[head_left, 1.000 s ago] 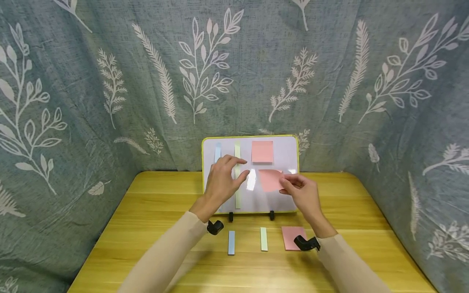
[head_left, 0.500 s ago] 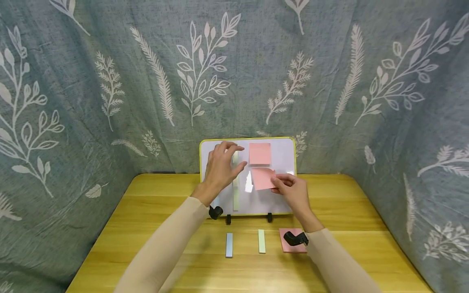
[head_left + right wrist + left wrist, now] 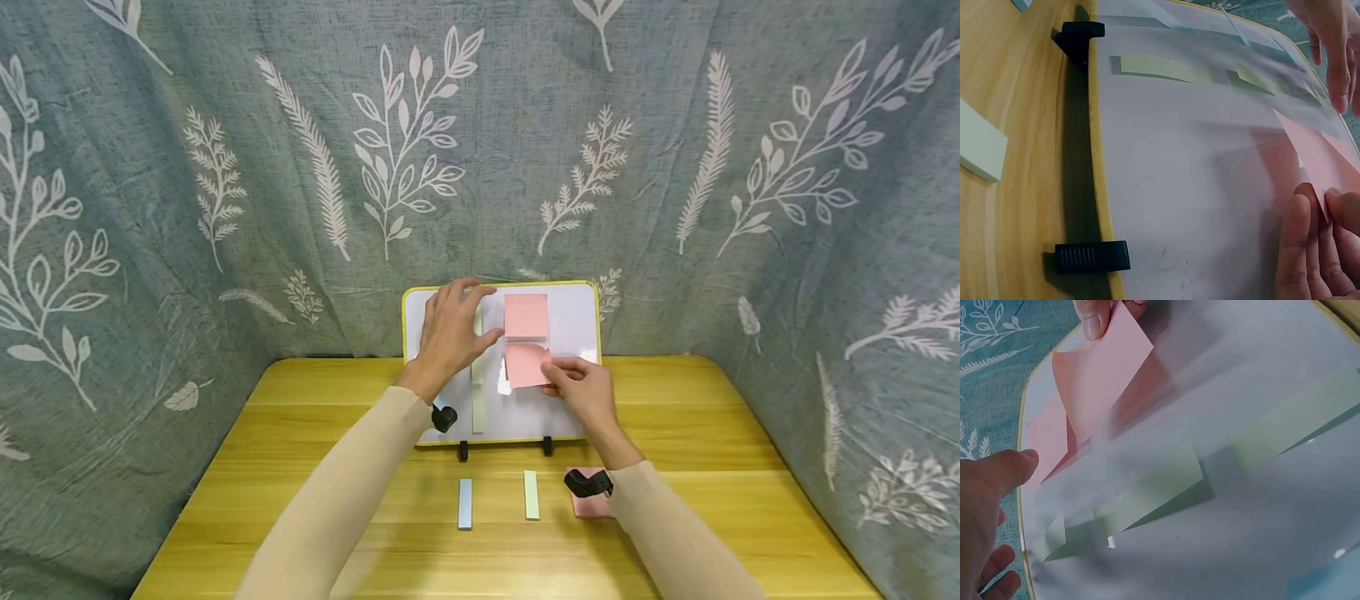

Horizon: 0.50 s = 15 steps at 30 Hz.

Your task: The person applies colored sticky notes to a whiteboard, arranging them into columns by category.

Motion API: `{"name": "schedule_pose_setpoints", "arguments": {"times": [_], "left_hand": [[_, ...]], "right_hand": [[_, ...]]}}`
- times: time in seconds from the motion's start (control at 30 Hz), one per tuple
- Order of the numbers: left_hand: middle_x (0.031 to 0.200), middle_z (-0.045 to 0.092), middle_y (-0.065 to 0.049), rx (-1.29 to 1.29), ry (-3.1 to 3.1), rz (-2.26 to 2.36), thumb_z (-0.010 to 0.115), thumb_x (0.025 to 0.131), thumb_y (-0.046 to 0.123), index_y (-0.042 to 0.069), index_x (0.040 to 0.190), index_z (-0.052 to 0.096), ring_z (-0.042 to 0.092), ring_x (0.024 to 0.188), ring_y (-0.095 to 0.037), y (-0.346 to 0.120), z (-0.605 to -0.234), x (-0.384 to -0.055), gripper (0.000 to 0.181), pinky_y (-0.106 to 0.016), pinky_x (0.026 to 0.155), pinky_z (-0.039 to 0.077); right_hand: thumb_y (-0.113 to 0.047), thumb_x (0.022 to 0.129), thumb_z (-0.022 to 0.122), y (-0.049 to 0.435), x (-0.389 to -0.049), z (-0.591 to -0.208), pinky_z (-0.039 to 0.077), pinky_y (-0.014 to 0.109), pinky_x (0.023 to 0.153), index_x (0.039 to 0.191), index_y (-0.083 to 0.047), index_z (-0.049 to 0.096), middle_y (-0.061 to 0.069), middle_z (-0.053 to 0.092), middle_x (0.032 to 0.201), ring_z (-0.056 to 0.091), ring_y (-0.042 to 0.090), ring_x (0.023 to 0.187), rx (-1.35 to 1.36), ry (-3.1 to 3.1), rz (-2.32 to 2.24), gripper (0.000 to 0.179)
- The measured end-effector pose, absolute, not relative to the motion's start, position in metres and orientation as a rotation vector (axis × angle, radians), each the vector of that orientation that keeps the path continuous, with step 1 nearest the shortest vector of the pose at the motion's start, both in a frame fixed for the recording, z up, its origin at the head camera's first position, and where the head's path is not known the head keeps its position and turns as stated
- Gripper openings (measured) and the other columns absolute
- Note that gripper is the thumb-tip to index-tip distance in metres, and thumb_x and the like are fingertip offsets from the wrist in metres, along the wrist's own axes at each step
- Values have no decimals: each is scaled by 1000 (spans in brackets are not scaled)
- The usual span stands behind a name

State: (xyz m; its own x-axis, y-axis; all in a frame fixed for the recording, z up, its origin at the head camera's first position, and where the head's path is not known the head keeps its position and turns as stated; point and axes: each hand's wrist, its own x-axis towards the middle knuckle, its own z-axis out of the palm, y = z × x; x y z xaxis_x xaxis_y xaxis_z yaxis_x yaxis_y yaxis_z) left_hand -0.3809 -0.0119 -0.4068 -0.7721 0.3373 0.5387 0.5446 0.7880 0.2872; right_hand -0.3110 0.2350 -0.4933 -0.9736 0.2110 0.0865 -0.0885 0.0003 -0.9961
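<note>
My right hand (image 3: pixel 588 396) pinches a pink sticky note (image 3: pixel 525 365) by its lower right corner, between thumb and fingers. The held note is slightly curled and stands off the whiteboard (image 3: pixel 517 423) in the left wrist view, with a shadow behind it. Just above it, another pink sticky note (image 3: pixel 526 317) is stuck to the board. My left hand (image 3: pixel 448 337) is over the board's upper left, fingers spread and holding nothing, its thumb tip close to the upper note's edge. Pale green sticky strips (image 3: pixel 1150 487) form a column on the board, partly behind this hand.
Blue strips (image 3: pixel 1147 11) line the board's left side. In front on the wooden table lie a blue strip pad (image 3: pixel 465 504), a green strip pad (image 3: pixel 531 496) and a pink note pad (image 3: pixel 590 507). Black feet (image 3: pixel 547 446) support the board; a patterned curtain (image 3: pixel 480 167) hangs behind.
My right hand has carried the pink note leftward, from right of the upper note to directly below it. My left hand has moved slightly up along the board, still spread.
</note>
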Motion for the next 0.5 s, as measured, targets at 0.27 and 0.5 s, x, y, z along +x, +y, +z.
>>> {"name": "schedule_pose_setpoints", "arguments": {"times": [0.27, 0.5], "left_hand": [[179, 49, -10, -657, -2569, -514, 96, 98, 52, 28, 168, 59, 45, 168, -39, -6, -407, -386, 83, -65, 147, 22], [183, 44, -9, -644, -2602, -430, 96, 95, 58, 31, 173, 53, 40, 172, -37, -1, -410, -389, 93, -68, 148, 16]], "right_hand": [[-14, 109, 85, 234, -313, -495, 72, 29, 80, 134, 11, 78, 3, 88, 95, 85, 13, 79, -159, -2037, 2126, 37], [-15, 109, 85, 233, -313, -496, 72, 29, 80, 134, 11, 78, 6, 89, 98, 85, 14, 80, -179, -2026, 2139, 37]]}}
